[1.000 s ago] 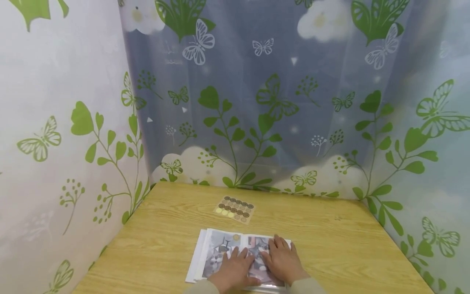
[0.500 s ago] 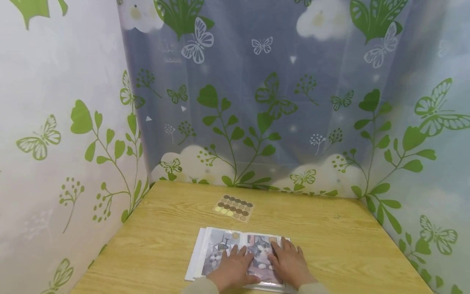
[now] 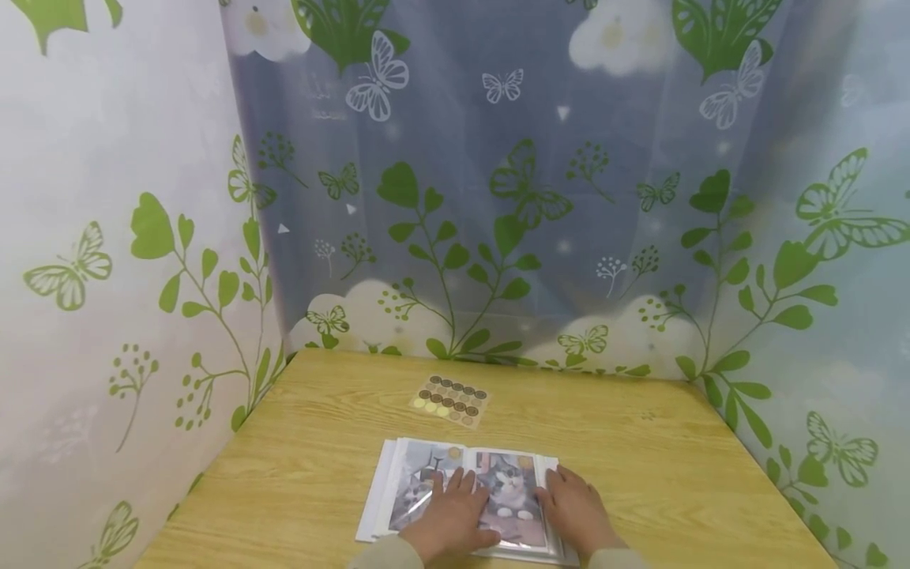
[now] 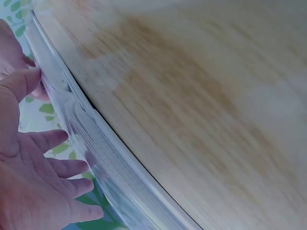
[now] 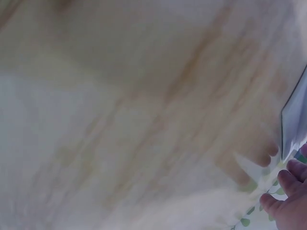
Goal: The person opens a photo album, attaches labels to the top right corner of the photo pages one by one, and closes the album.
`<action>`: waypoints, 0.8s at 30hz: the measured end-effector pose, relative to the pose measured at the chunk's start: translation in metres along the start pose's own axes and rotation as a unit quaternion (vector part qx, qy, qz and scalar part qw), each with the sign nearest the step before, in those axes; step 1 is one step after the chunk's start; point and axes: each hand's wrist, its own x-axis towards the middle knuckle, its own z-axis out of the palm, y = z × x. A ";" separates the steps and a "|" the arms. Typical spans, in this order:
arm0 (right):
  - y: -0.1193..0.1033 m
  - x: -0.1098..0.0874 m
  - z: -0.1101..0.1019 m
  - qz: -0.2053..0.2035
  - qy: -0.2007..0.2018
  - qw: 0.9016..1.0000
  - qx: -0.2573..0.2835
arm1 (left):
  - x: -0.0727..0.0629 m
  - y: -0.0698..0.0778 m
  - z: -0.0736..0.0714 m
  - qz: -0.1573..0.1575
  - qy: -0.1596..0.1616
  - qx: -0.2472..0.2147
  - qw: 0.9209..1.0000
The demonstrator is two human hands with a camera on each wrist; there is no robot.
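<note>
An album (image 3: 505, 514) lies spread on the table, with grey cat pictures behind clear, shiny sleeves. My left hand (image 3: 451, 514) rests across the middle of it, fingers spread over the left page and the fold. In the left wrist view that left hand (image 4: 41, 187) has straight, parted fingers above the stacked page edges (image 4: 120, 165). At the album's right edge, my right hand (image 3: 577, 510) touches the border beside the cat picture, its fingers pointing away from me. The right wrist view catches the right hand (image 5: 290, 199) only partly, near a corner of the album (image 5: 295, 117).
A sticker sheet (image 3: 451, 401) with rows of dark, tan and pale yellow round stickers lies behind the album. Round tan stickers (image 3: 455, 453) sit on the upper corners of the pages. Patterned curtains (image 3: 441, 237) surround the wooden table (image 3: 298, 458) at the back and sides.
My right hand has slid rightward off the right page to the album's edge, uncovering the cat picture. The left hand stays at the fold.
</note>
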 end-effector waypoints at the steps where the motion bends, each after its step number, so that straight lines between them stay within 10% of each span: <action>1: 0.001 0.000 0.000 -0.002 0.003 1.000 0.003 | 0.000 0.001 0.000 0.005 0.003 0.000 1.000; 24: -0.003 -0.005 -0.005 0.010 -0.029 0.996 0.085 | 0.004 0.012 0.007 0.035 -0.008 -0.028 0.999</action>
